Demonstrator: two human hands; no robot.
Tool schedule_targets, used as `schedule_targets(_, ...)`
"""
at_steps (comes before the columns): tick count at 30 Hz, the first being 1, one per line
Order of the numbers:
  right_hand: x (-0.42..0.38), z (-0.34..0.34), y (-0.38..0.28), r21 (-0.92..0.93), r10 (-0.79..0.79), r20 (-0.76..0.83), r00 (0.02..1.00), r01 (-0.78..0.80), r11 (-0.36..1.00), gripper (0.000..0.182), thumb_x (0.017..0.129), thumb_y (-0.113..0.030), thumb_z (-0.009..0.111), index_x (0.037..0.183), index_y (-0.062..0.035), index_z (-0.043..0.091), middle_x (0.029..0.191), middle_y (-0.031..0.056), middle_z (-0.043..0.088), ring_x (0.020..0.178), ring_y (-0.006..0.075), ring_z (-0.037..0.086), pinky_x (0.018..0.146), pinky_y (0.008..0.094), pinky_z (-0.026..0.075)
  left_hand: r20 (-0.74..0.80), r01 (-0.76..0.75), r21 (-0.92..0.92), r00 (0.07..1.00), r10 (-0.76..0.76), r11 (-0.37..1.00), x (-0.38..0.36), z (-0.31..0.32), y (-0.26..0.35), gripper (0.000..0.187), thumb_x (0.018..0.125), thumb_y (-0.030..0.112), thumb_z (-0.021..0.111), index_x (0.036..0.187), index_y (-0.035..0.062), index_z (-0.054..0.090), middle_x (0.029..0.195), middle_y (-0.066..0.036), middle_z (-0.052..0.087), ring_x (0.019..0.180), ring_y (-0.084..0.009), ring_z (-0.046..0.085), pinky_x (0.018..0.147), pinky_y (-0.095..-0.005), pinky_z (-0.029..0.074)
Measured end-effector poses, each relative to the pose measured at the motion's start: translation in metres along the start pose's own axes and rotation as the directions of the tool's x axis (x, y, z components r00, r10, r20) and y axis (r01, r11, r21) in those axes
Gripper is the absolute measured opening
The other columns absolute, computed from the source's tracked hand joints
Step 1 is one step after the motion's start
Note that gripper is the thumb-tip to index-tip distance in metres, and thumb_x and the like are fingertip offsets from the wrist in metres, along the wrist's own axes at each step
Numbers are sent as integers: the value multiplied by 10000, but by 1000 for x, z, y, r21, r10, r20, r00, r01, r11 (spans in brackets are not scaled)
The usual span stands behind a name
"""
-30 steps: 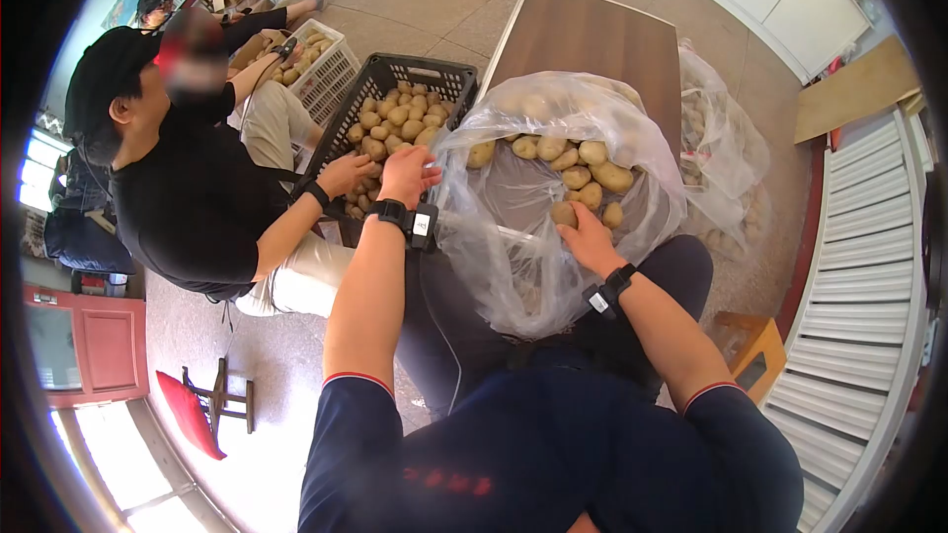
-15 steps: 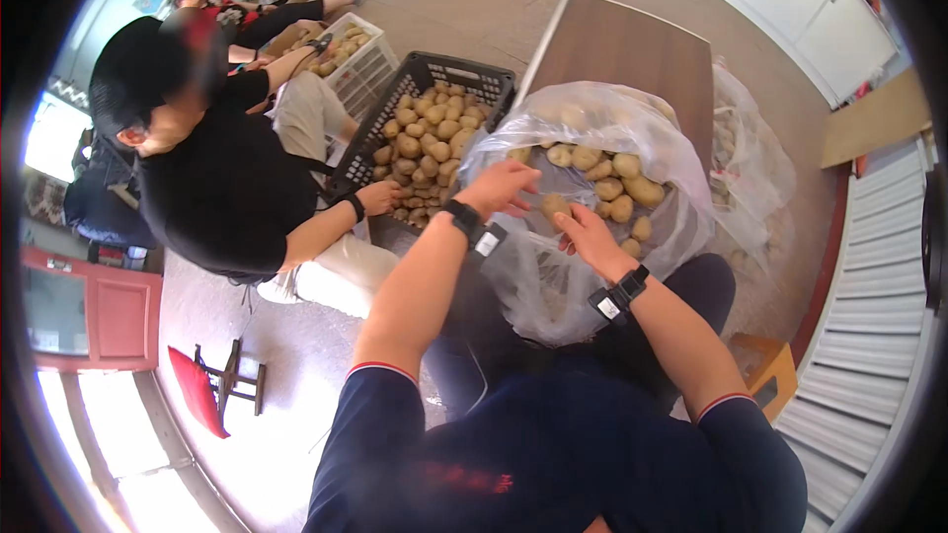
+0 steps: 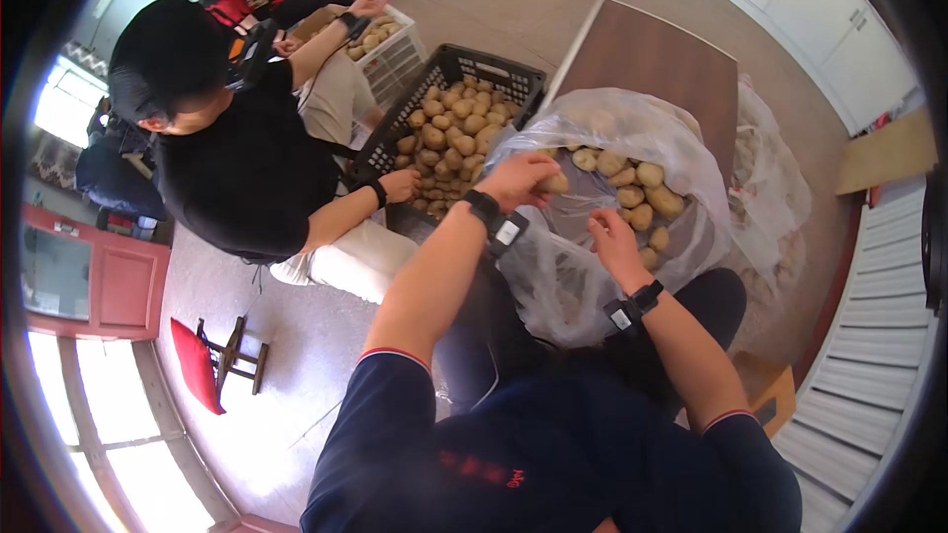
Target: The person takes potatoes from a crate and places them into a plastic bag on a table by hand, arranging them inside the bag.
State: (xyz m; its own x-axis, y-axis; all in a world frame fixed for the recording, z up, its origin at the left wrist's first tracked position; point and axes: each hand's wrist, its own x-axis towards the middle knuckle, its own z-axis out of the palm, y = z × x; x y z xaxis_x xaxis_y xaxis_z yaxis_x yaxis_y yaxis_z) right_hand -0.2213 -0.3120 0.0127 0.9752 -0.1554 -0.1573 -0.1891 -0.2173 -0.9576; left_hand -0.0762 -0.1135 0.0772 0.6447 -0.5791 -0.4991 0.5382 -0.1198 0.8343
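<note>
Fingers of the left hand [image 3: 518, 181] pinch a potato [image 3: 559, 183] at ten o'clock from the right hand [image 3: 617, 243], whose half-curled fingers seem empty; if this grip is shallow, the potato could slip.

Potato [image 3: 559, 183] in the left fingers [image 3: 539, 162] over a plastic bag [image 3: 565, 288]
</note>
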Motion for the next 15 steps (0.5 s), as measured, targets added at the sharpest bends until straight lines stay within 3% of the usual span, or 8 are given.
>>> schedule_targets(1, -2, -4, 13, -8, 13, -20, 1000, -13, 1000, 282, 940, -238, 573, 1112, -14, 579, 931, 90, 652, 729, 172, 622, 612, 306, 494, -24, -31, -56, 999, 30, 998, 1, -2, 0, 320, 897, 279, 654, 1126, 73, 568, 933, -78, 639, 638, -191, 623, 563, -306, 521)
schedule_targets(3, -6, -16, 38, -280, -74, -115, 991, 39, 959, 281, 888, -228, 604, 1090, -33, 594, 963, 121, 657, 831, 290, 642, 701, 396, 506, -65, -61, -117, 996, 54, 991, 2, -9, 0, 302, 899, 277, 651, 1112, 79, 568, 931, -74, 631, 647, -194, 613, 564, -312, 512)
schedule_targets(4, -10, -24, 43, -288, -64, -138, 988, 21, 957, 281, 888, -228, 604, 1090, -33, 594, 963, 121, 657, 831, 290, 642, 701, 396, 506, -77, -86, -173, 994, 74, 981, 6, -16, -2, 296, 900, 273, 643, 1114, 83, 568, 927, -79, 629, 660, -206, 613, 579, -329, 519)
schedule_targets(6, -17, -36, 47, -583, -144, -205, 968, -3, 812, 329, 856, -189, 625, 1150, -50, 573, 1021, 146, 634, 850, 287, 651, 744, 414, 518, -148, -134, -243, 984, 100, 961, 8, -27, -3, 298, 901, 271, 635, 1123, 87, 559, 929, -87, 627, 679, -224, 613, 604, -352, 527)
schedule_targets(7, -22, -40, 47, -587, -140, -220, 965, -16, 810, 329, 856, -189, 625, 1150, -50, 573, 1021, 146, 634, 850, 287, 651, 744, 414, 518, -206, -159, -256, 973, 107, 953, 7, -32, -3, 306, 901, 272, 635, 1130, 88, 550, 936, -92, 627, 687, -231, 613, 613, -357, 527)
schedule_targets(9, -33, -46, 36, -654, -42, -327, 944, -194, 731, 379, 828, -185, 632, 1181, -70, 554, 1134, 162, 600, 999, 360, 615, 834, 475, 495, -251, -170, -287, 963, 97, 943, 5, -44, -4, 292, 906, 269, 623, 1125, 90, 551, 940, -95, 627, 695, -235, 611, 615, -358, 527)
schedule_targets(12, -39, -49, 27, -698, 109, -323, 940, -314, 643, 424, 819, -203, 646, 1209, -84, 531, 1216, 161, 559, 1012, 388, 612, 838, 495, 496, -331, -176, -355, 942, 52, 918, 10, -73, -12, 266, 919, 258, 594, 1120, 90, 549, 954, -104, 624, 710, -243, 606, 623, -359, 529)
schedule_targets(15, -40, -47, 27, -731, 106, -315, 943, -312, 606, 443, 806, -220, 665, 1207, -87, 530, 1205, 164, 552, 999, 394, 618, 828, 493, 506, -355, -152, -430, 935, -12, 890, 24, -110, -32, 241, 936, 230, 543, 1131, 87, 540, 973, -118, 617, 731, -253, 599, 619, -365, 535)
